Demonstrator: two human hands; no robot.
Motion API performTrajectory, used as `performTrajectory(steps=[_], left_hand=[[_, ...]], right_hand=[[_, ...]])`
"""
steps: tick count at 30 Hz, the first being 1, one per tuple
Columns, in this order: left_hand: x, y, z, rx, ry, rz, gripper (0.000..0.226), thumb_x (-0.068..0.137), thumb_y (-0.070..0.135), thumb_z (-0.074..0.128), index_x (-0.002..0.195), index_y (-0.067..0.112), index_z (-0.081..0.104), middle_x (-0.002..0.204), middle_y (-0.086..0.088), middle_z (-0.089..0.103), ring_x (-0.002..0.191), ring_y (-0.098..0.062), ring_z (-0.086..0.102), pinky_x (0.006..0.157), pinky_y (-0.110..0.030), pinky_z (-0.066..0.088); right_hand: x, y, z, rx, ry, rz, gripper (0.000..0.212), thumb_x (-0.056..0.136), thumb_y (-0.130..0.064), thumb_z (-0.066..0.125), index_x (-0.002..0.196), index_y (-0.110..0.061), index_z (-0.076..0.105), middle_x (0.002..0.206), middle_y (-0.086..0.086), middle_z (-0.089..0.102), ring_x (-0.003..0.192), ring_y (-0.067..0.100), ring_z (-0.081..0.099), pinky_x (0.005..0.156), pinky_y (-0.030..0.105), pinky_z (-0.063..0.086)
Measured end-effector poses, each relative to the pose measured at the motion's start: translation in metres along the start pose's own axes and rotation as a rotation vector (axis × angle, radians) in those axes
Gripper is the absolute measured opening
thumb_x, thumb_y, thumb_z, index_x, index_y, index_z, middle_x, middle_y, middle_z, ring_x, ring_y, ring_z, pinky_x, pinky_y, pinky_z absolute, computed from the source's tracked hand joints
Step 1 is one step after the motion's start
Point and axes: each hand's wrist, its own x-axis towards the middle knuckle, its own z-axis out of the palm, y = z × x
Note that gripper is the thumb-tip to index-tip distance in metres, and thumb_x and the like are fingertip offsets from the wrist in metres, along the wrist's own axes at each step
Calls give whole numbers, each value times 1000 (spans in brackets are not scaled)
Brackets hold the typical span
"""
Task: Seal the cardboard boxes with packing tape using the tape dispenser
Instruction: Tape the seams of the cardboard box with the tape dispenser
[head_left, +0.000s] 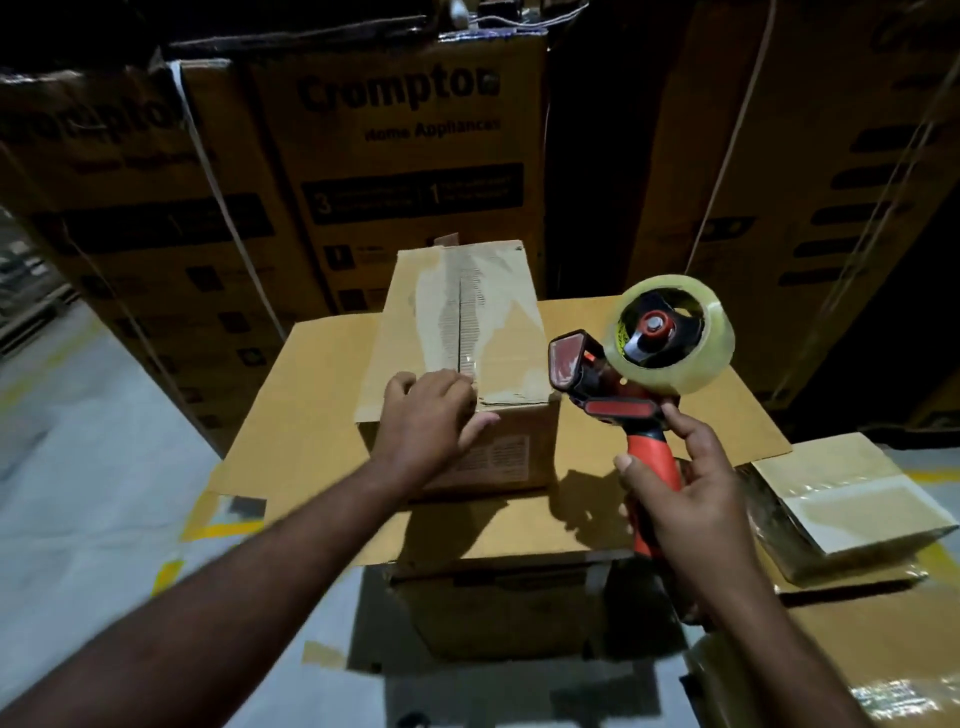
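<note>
A small cardboard box (467, 312) stands on a wide sheet of cardboard (311, 415) that lies over a bigger carton. Its top flaps are closed, with old tape marks along the centre seam. My left hand (431, 415) rests on the box's near top edge, fingers curled over the flap and thumb on the front face. To the right of the box my right hand (680, 488) grips the orange handle of a tape dispenser (623, 374). The dispenser is held upright above the sheet and carries a roll of clear tape (670, 332).
Tall printed cartons (415, 156) are stacked close behind. A taped flat box (841, 499) lies at the right on more cartons. The supporting carton (493, 613) stands on a grey floor (78, 467) with yellow markings at the left.
</note>
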Motion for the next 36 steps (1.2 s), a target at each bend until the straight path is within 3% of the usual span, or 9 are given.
performTrajectory(steps=[2, 7, 12, 16, 22, 27, 32, 34, 36], left_hand=[[-2, 4, 5, 32, 16, 11, 46, 95, 66, 46, 112, 27, 63, 130, 7, 63, 119, -14, 55, 97, -46, 37], [0, -21, 0, 136, -233, 134, 70, 93, 45, 65, 151, 23, 34, 163, 0, 27, 146, -17, 28, 112, -42, 23], [19, -42, -31, -176, -326, 20, 84, 86, 63, 68, 155, 27, 37, 165, 8, 30, 146, -17, 36, 117, -40, 28], [5, -36, -20, 31, -322, 6, 101, 83, 74, 59, 163, 26, 19, 170, 6, 14, 154, -14, 19, 118, -39, 21], [3, -33, -10, 21, -315, 17, 95, 87, 61, 65, 162, 29, 18, 170, 8, 14, 156, -13, 12, 117, -40, 15], [12, -62, -24, -93, -440, 119, 88, 89, 37, 74, 161, 33, 24, 168, 14, 13, 155, -10, 11, 118, -37, 15], [9, -126, -41, -27, -480, 193, 81, 88, 3, 72, 152, 31, 33, 158, 19, 21, 150, -10, 26, 118, -40, 31], [9, -148, -45, -73, -431, 62, 68, 90, -4, 66, 145, 31, 46, 154, 15, 40, 144, -13, 42, 113, -34, 40], [13, -159, -49, -191, -398, -127, 45, 93, -3, 65, 130, 22, 67, 142, 8, 60, 129, -11, 57, 98, -18, 47]], right_hand=[[0, 0, 5, -16, -21, 8, 63, 88, -28, 73, 138, -49, 42, 108, -9, 57, 80, 19, 69, 59, 34, 61], [-3, 1, 13, -13, -83, 9, 60, 88, -29, 73, 130, -56, 42, 112, -17, 53, 86, 19, 67, 69, 42, 62], [-2, 1, 14, 15, -92, 29, 61, 87, -28, 74, 129, -59, 41, 113, -12, 54, 85, 24, 70, 68, 46, 63], [-1, -1, 13, 38, -81, 15, 62, 87, -25, 73, 131, -57, 42, 108, 4, 60, 76, 27, 71, 63, 45, 63], [1, -5, 12, 69, -73, 20, 64, 88, -19, 72, 139, -46, 43, 98, 12, 65, 65, 29, 70, 57, 41, 61], [3, -12, 12, 76, -78, 15, 65, 88, -20, 72, 139, -46, 44, 93, 14, 67, 62, 28, 69, 55, 39, 60], [9, -21, 12, 82, -67, -6, 64, 87, -19, 74, 135, -49, 46, 92, 15, 66, 62, 30, 69, 54, 38, 60], [12, -25, 14, 96, -66, -11, 64, 87, -18, 74, 136, -48, 46, 91, 16, 66, 61, 30, 69, 53, 36, 59], [15, -28, 17, 105, -70, -12, 63, 87, -18, 74, 135, -48, 47, 91, 16, 65, 62, 32, 69, 53, 35, 59]])
